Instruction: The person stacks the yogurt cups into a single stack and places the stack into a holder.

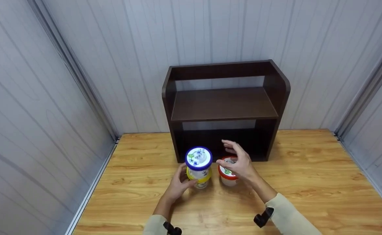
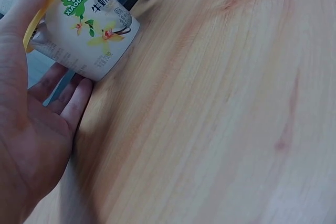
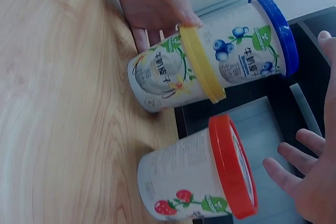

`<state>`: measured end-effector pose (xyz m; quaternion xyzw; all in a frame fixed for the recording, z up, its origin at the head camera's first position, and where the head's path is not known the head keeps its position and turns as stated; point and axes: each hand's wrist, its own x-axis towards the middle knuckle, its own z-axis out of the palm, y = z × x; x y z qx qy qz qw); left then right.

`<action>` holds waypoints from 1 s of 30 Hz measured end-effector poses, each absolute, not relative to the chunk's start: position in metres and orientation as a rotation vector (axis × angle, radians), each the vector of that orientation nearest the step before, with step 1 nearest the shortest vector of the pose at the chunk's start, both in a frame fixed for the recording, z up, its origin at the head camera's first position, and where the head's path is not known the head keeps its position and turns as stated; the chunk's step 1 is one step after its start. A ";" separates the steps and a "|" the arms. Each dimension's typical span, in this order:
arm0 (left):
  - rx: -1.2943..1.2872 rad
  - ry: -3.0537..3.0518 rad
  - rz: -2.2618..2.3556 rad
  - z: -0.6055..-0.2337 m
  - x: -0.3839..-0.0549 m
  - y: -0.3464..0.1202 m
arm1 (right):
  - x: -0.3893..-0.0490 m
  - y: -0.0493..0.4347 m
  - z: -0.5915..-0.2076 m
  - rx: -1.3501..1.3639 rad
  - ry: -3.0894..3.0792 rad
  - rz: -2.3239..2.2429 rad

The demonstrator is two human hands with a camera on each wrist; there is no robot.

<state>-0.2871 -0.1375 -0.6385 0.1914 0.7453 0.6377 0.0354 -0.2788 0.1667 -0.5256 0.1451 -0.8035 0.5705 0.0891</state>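
A tub with a yellow lid [image 2: 100, 27], vanilla flowers printed on its white wall, stands on the wooden table. Stacked on its lid is a blueberry-printed tub with a blue lid [image 3: 244, 48]. My left hand [image 1: 179, 185] holds the lower tub from the left, thumb at the yellow lid and fingers behind the wall. To the right stands a strawberry-printed tub with a red lid [image 3: 189, 174]. Over it my right hand [image 1: 243, 164] hovers with fingers spread and nothing in its grasp, partly hiding the red lid in the head view.
Right behind the tubs stands a dark brown two-tier shelf [image 1: 225, 102], its lower compartment facing them. Pale panelled walls [image 1: 138, 65] enclose the wooden table [image 1: 308, 176] at the back and sides.
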 end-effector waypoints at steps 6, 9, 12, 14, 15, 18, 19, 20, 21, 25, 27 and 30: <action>0.640 2.286 1.976 -0.650 -0.294 -0.140 | -0.280 0.179 -0.528 0.414 -2.383 1.644; 0.652 2.265 1.988 -0.654 -0.296 -0.140 | -0.280 0.186 -0.529 0.400 -2.390 1.617; 0.649 2.244 2.000 -0.660 -0.301 -0.141 | -0.279 0.193 -0.529 0.376 -2.398 1.608; 0.596 2.202 2.020 -0.665 -0.305 -0.141 | -0.279 0.197 -0.529 0.357 -2.399 1.609; 0.571 2.194 2.021 -0.666 -0.307 -0.141 | -0.279 0.199 -0.529 0.348 -2.396 1.609; 0.498 2.201 2.004 -0.664 -0.306 -0.140 | -0.279 0.205 -0.530 0.321 -2.391 1.606; 0.492 2.199 1.998 -0.658 -0.304 -0.139 | -0.279 0.207 -0.531 0.316 -2.390 1.603; 0.494 2.205 1.989 -0.652 -0.300 -0.138 | -0.279 0.208 -0.532 0.314 -2.387 1.602; 0.499 2.214 1.979 -0.646 -0.296 -0.137 | -0.279 0.210 -0.532 0.314 -2.386 1.600; 0.474 2.209 1.973 -0.625 -0.282 -0.133 | -0.278 0.216 -0.536 0.301 -2.386 1.583; 0.453 2.215 1.970 -0.621 -0.280 -0.131 | -0.277 0.220 -0.538 0.291 -2.387 1.571; 0.433 2.219 1.971 -0.621 -0.279 -0.130 | -0.277 0.224 -0.541 0.278 -2.393 1.555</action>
